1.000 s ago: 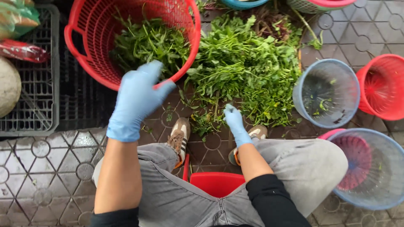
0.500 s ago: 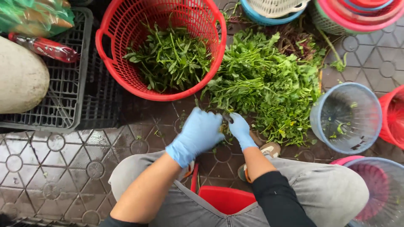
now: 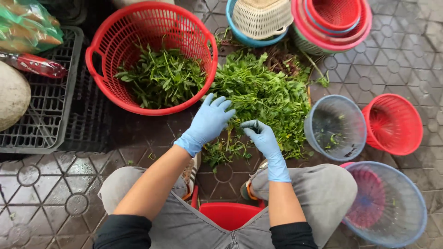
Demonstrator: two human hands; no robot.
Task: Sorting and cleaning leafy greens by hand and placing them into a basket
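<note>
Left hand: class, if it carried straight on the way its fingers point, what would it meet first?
Probably the pile of loose greens on the floor: the left hand points up and right over its edge, though height is unclear.

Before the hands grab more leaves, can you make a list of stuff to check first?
1. Gloves on both hands: ok; left hand and right hand wear blue gloves.
2. Leaves within reach: ok; the pile of greens lies right under the fingers.
3. Room in the red basket: ok; greens cover only its bottom.
4. Grey-blue basket close by: ok; it stands beside the pile, nearly empty.
5. Right hand has a stem: cannot tell; its fingertips are pinched at the pile, but what they hold is too small to see.
</note>
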